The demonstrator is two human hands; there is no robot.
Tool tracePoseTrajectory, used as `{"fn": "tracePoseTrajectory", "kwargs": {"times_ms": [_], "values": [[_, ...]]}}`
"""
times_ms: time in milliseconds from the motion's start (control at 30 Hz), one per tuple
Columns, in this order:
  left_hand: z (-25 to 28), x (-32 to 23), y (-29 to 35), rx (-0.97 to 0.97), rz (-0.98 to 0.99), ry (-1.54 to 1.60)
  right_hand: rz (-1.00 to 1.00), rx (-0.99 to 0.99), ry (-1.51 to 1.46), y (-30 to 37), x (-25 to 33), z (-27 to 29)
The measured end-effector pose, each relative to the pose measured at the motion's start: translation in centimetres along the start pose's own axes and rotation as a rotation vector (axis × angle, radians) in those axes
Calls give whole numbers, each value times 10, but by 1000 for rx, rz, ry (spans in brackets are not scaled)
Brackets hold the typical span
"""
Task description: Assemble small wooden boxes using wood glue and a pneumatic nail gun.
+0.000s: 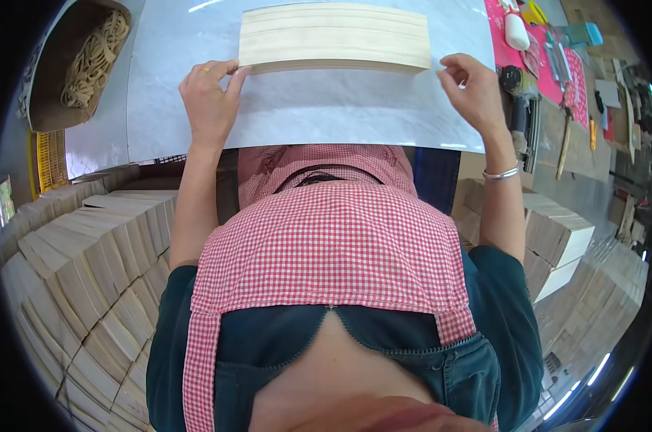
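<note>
A stack of thin, pale wooden boards lies lengthwise across the light grey marbled tabletop. At its near left corner is my left hand, the thumb along the front edge and the bent fingers against the left end. My right hand is just off the right end of the stack, fingers curled loosely and thumb apart, with nothing in it. A ring is on a left finger and a silver bangle on my right wrist.
A box holding tan bands stands at the left. On the right are a white bottle, a power tool, a hammer and a pink cloth. Stacked wooden boards flank me on both sides.
</note>
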State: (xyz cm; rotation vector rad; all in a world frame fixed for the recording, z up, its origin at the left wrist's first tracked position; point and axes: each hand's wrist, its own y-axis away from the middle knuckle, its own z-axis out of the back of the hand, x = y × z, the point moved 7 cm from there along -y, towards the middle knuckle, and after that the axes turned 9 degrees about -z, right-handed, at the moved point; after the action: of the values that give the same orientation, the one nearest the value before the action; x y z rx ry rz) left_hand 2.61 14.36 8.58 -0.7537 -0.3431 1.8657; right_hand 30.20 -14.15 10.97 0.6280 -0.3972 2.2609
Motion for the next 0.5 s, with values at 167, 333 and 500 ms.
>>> {"fn": "tracePoseTrajectory", "kwargs": {"times_ms": [167, 333, 500], "values": [[-1, -3, -1, 35, 3, -1, -70, 39, -7, 11, 5, -15], [-2, -3, -1, 58, 17, 18, -33, 60, -3, 5, 3, -18], [-2, -5, -2, 54, -5, 8, 70, 89, -90, -1, -5, -20]]}}
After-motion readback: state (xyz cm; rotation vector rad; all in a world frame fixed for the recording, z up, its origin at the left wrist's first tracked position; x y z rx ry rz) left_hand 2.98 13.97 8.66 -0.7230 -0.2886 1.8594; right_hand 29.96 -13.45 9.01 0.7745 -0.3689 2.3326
